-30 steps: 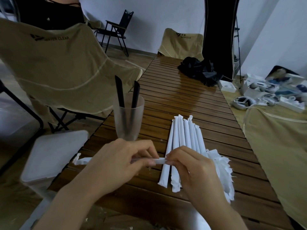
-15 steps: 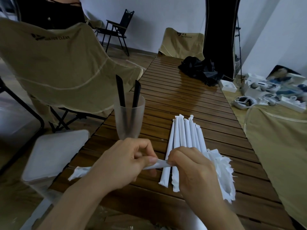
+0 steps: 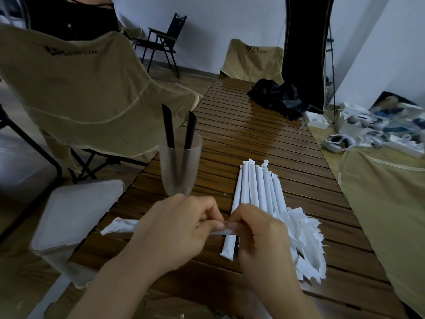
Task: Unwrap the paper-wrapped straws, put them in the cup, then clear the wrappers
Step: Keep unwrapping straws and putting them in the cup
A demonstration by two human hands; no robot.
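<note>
Straws in white paper (image 3: pixel 255 192) lie side by side on the slatted wooden tabletop (image 3: pixel 264 139), running near to far, just right of the frosted cup (image 3: pixel 180 166). That cup stands near the tabletop's left edge and holds two black straws (image 3: pixel 178 127), upright and leaning slightly, their tips above the rim. In front of the cup, the left hand (image 3: pixel 174 229) and right hand (image 3: pixel 259 236) meet thumb to thumb, each pinching one wrapped straw (image 3: pixel 122 226) held crosswise above the near tabletop; its crumpled paper end sticks out left past the tabletop's edge. A heap of torn wrappers (image 3: pixel 305 245) lies to the right of the right hand, touching the near ends of the row. Bare slats stretch beyond the row to a black bundle (image 3: pixel 276 95) at the far end. A tan folding chair (image 3: pixel 80 93) stands beside the left edge.
</note>
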